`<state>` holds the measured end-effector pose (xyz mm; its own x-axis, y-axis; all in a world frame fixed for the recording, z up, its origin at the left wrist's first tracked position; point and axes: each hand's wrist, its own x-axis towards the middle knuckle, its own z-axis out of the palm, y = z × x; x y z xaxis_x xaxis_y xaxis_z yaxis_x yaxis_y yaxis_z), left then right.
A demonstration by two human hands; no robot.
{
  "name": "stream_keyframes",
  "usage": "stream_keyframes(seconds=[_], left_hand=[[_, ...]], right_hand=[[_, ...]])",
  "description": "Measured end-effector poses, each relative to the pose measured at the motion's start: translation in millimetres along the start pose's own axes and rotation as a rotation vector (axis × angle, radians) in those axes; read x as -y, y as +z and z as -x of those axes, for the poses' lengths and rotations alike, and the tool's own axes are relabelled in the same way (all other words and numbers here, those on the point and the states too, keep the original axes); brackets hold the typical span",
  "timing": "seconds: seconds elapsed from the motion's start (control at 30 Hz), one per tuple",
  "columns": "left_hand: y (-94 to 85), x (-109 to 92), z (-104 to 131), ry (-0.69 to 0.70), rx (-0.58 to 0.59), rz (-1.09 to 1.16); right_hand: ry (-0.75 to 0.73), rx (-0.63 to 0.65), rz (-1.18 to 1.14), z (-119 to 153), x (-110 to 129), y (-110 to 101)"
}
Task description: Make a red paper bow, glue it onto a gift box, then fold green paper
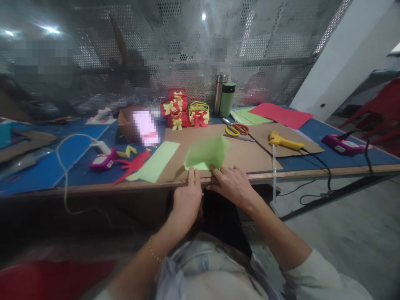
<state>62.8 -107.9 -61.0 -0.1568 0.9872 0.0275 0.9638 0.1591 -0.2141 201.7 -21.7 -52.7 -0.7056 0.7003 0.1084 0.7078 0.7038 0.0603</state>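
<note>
A light green sheet of paper [208, 153], folded with its back part standing up, lies on brown cardboard near the table's front edge. My left hand [189, 193] has two fingers laid together on the paper's front edge, its other fingers curled in; a ring and a beaded bracelet show on it. At the paper's right front corner, my right hand [234, 183] pinches the edge, its thumb side low by the table rim. Both hands touch the paper, and their undersides are hidden.
Scissors [237, 130] and a yellow glue gun [286, 141] lie on the cardboard [250, 157]. Left are a green strip [159, 160], red paper cutouts [133, 164] and a purple device [103, 161]. Behind stand red paper baskets [176, 110] and a green bottle [227, 101].
</note>
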Motion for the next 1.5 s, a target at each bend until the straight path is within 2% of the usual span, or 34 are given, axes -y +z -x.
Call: stream_keyframes(seconds=[0.17,0.37,0.63,0.77,0.9,1.07,1.13,1.23,1.4,1.5], left_hand=[[0.5,-2,-4,0.0,-0.026,-0.008],[-12.9,-8,-8,0.031,-0.049,-0.03],[-21.4,-5,-17,0.076,-0.008,-0.024],[-21.9,-6,-17,0.068,0.0,-0.007],[-14.3,-7,-17,0.055,-0.063,-0.013],[-8.6,-7,-17,0.038,-0.009,-0.006],[-10.2,-4,-15,0.024,-0.013,0.006],[-13.8,8,-8,0.048,-0.015,0.058],[-12.4,36,5,0.064,-0.065,0.129],[-6.3,39,8,0.085,-0.076,0.127]], right_hand=[[0.006,-0.003,-0.008,0,3,-1],[0.003,-0.001,-0.02,0,3,-1],[0.024,0.007,-0.002,-2,5,-1],[0.019,-0.056,0.049,0,7,1],[-0.081,-0.197,0.05,1,10,-1],[-0.303,-0.32,-0.173,-8,14,9],[-0.35,-0.349,-0.249,-12,14,17],[-0.358,-0.3,-0.286,-17,14,23],[-0.265,-0.219,-0.195,-19,18,13],[-0.223,-0.206,-0.139,-22,21,8]])
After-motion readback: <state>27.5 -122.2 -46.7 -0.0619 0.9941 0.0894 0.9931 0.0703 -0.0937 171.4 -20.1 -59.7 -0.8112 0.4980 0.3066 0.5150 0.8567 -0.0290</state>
